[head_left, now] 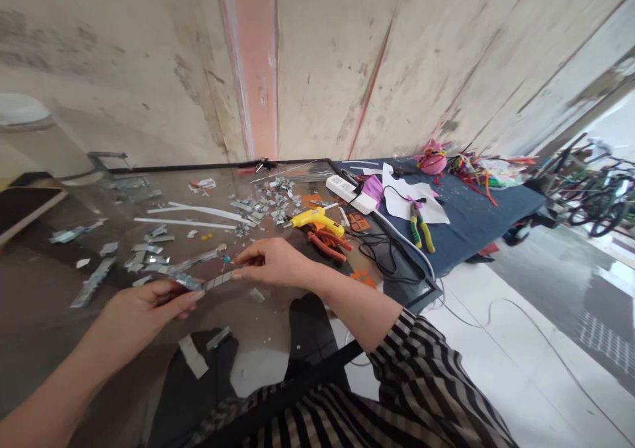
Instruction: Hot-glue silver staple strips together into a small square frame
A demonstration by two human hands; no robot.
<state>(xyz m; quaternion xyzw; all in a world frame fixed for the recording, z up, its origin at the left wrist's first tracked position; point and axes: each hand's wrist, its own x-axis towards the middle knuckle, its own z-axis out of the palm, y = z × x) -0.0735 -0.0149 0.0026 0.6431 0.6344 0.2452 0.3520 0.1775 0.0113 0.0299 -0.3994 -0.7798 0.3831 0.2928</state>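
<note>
Between thumb and fingers, my left hand pinches a shiny silvery piece. A pale flat strip with cross lines runs from that piece to my right hand, whose closed fingertips grip its far end. Whether the silvery piece and the strip are joined is hard to tell. Just beyond the strip, near my right fingertips, is a small teal bit. Loose silvery pieces lie on the brown glossy tabletop past my left hand. Closer to me rest a pale flat piece and a small silvery one.
A yellow glue gun lies beside red-handled pliers. Behind are a white power strip and black cable. Green-and-yellow pliers lie on blue cloth. White strips and a silvery heap sit farther back.
</note>
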